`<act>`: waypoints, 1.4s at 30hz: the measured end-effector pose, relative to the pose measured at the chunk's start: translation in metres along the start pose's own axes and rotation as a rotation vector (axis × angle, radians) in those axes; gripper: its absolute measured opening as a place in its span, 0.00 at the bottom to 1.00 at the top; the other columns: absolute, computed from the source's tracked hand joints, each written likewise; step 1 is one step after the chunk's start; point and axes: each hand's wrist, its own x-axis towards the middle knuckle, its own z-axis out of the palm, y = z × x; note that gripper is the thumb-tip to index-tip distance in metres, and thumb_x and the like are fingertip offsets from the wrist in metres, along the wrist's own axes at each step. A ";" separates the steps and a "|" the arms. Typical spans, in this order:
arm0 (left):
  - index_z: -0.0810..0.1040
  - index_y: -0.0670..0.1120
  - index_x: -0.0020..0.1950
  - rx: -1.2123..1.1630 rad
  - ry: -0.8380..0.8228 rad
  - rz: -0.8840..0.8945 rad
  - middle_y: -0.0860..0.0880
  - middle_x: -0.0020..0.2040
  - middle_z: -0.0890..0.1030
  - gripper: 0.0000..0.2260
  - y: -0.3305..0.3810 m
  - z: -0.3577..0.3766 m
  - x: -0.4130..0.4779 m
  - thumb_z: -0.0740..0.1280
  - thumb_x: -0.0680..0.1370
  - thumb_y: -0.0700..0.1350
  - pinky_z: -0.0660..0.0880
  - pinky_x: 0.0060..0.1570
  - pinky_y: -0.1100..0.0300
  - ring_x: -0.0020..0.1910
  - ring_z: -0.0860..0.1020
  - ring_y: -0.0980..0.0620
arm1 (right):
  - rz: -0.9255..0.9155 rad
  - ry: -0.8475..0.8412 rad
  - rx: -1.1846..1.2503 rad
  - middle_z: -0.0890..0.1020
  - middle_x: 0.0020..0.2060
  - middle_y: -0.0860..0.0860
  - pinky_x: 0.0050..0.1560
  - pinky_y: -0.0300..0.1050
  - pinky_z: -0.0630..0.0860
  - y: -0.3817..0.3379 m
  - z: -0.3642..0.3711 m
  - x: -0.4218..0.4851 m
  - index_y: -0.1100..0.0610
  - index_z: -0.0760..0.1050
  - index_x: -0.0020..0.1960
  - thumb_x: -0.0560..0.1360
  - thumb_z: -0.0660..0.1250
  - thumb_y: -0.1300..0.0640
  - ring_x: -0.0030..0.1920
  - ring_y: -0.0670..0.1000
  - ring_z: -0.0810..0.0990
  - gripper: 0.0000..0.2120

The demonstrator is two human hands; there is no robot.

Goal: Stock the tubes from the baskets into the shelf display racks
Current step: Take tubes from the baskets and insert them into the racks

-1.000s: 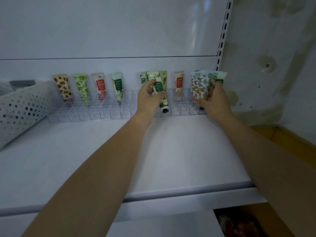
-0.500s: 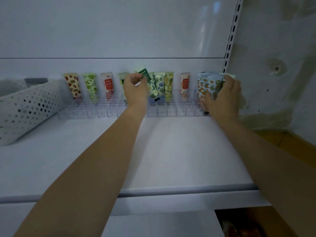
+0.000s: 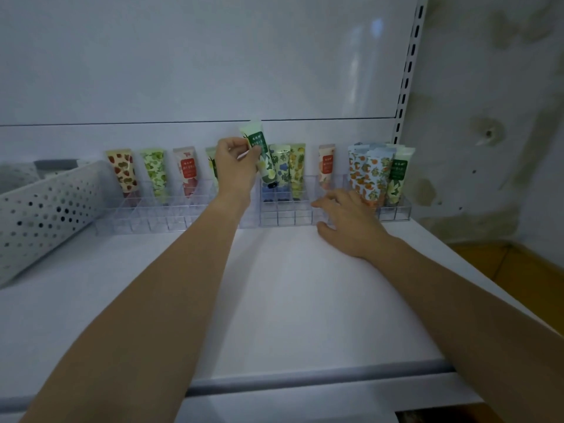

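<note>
My left hand (image 3: 236, 166) pinches a pale green tube with a dark green label (image 3: 261, 154), cap down, above the middle of the clear display racks (image 3: 283, 213) at the back of the white shelf (image 3: 290, 300). Several patterned tubes stand in the racks: a strawberry one (image 3: 122, 170), a green one (image 3: 155, 172), a red-label one (image 3: 186, 170), then blue and yellow ones (image 3: 290, 166) and an orange-print group (image 3: 367, 175) at the right end. My right hand (image 3: 348, 222) rests with spread fingers on the right rack's front, holding nothing.
A white perforated basket (image 3: 45, 209) lies tilted at the left on the shelf. A slotted shelf upright (image 3: 406, 87) runs up the right side, with a stained wall (image 3: 488, 117) beyond. The shelf's front lip (image 3: 305, 380) is near me.
My left hand lifted the green-label tube and shifted it right over the middle cells. My right hand let go of the orange-print tubes and dropped to the rack's front.
</note>
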 end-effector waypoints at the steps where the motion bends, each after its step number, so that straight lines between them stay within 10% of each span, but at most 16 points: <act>1: 0.67 0.48 0.43 -0.008 -0.018 0.005 0.49 0.42 0.76 0.12 0.001 0.001 -0.001 0.65 0.76 0.33 0.76 0.41 0.59 0.41 0.76 0.52 | 0.003 -0.001 -0.006 0.65 0.67 0.54 0.65 0.47 0.60 -0.001 0.000 0.000 0.54 0.65 0.70 0.78 0.59 0.53 0.66 0.55 0.61 0.21; 13: 0.64 0.48 0.66 0.016 -0.516 0.148 0.46 0.43 0.77 0.22 0.028 0.068 -0.031 0.65 0.76 0.33 0.80 0.40 0.62 0.38 0.80 0.55 | 0.031 -0.007 -0.106 0.65 0.67 0.54 0.62 0.47 0.63 -0.010 -0.003 0.002 0.56 0.65 0.68 0.76 0.58 0.53 0.65 0.55 0.62 0.21; 19: 0.69 0.41 0.62 0.449 -0.791 0.443 0.50 0.51 0.73 0.17 0.019 0.123 -0.053 0.68 0.75 0.39 0.77 0.47 0.60 0.42 0.77 0.50 | 0.084 -0.077 -0.093 0.61 0.69 0.56 0.63 0.52 0.63 -0.011 -0.005 0.004 0.57 0.61 0.69 0.77 0.57 0.52 0.68 0.58 0.58 0.22; 33: 0.72 0.42 0.57 0.903 -0.885 0.601 0.45 0.53 0.78 0.18 -0.001 0.157 -0.024 0.73 0.71 0.46 0.72 0.39 0.58 0.49 0.75 0.47 | 0.129 -0.117 0.075 0.59 0.74 0.53 0.71 0.50 0.56 0.007 -0.016 -0.014 0.57 0.57 0.74 0.78 0.58 0.49 0.72 0.55 0.55 0.27; 42: 0.71 0.44 0.57 1.100 -0.924 0.683 0.43 0.55 0.77 0.20 -0.015 0.163 -0.020 0.72 0.70 0.50 0.71 0.52 0.53 0.56 0.70 0.45 | 0.134 -0.148 0.172 0.52 0.76 0.51 0.72 0.43 0.46 0.017 -0.013 -0.034 0.55 0.52 0.76 0.80 0.56 0.50 0.75 0.50 0.47 0.28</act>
